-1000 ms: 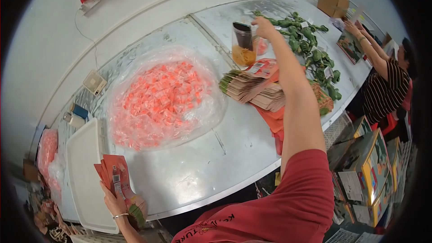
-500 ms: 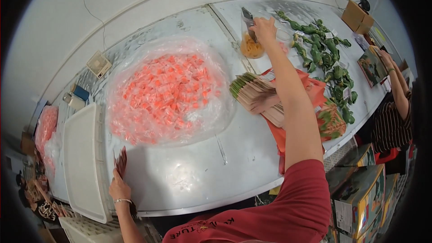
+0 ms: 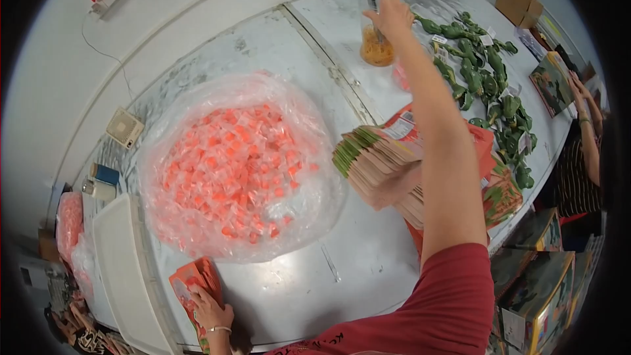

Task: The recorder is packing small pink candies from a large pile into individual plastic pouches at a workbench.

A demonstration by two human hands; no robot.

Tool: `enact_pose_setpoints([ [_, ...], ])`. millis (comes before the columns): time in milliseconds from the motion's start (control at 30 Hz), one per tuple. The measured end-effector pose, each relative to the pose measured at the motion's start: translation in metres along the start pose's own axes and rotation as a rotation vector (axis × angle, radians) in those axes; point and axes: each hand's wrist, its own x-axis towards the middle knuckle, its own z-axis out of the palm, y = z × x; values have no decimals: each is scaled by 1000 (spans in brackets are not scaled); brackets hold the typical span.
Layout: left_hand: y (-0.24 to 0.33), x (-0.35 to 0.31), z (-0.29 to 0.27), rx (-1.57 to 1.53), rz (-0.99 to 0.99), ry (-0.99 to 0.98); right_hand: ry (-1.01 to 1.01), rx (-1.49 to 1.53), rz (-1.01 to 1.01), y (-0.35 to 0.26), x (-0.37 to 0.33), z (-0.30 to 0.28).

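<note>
My left hand [image 3: 210, 310], curled over red printed pouches [image 3: 197, 273], likely finds them light, bendy and slick, best gripped mid-edge; my right hand's [image 3: 394, 17] grip I cannot tell.

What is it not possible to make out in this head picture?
All in the head view:
Grip of the right hand on the dark slab: hidden by that hand.
Underside of the red packets: covered by the packets and left hand.
Brown packet stack's right part: behind the right forearm.
Yellow pieces: too small to identify.
</note>
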Motion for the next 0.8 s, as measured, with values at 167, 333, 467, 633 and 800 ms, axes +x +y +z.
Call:
enact_pose_setpoints([
  [167,-3,11,17,47,-54,-112,-425,1069,-215,-37,-35,-111],
  [333,-27,24,-9,-304,198,-119,-1083,2227,-680,-135,-204,-299],
  [467,-102,42,2,-676,212,0,-1938,2684,-599,-184,-326,-398],
  [633,-191,21,55,-809,-40,318,-1956,2953,-89,-178,-372,-498],
  [800,-190,8,107,-1235,-23,-56,-1432,3104,-139,-184,-385,-503],
])
